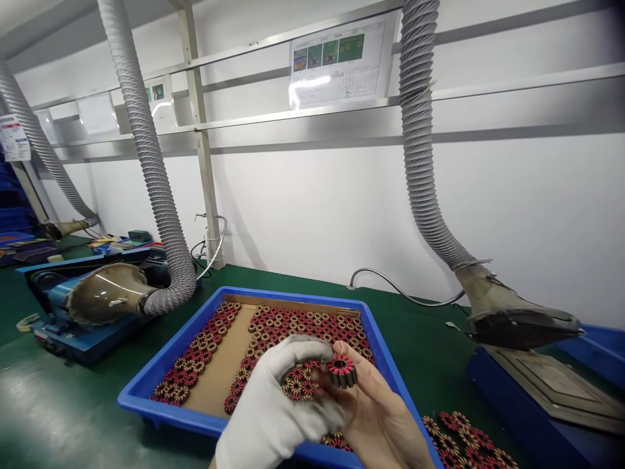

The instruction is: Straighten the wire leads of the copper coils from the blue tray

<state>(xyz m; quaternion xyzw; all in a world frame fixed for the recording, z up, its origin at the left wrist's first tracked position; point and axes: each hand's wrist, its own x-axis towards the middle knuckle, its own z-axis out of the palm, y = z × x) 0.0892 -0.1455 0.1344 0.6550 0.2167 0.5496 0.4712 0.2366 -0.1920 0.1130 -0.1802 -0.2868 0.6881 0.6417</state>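
Observation:
Near the lower middle of the head view, my left hand, in a white glove, curls its fingers beside a small red and black slotted ring. My bare right hand holds that ring, with the red face turned up. The gloved fingertips reach to the ring's left side; whether they press on it is hard to tell. Both hands are above the front of a blue tray, which bears rows of red and tan rings on cardboard.
More rings lie on the green table right of the tray. A duct nozzle hangs above a blue box at right. Another nozzle stands by a blue machine at left. A metal cable arches behind.

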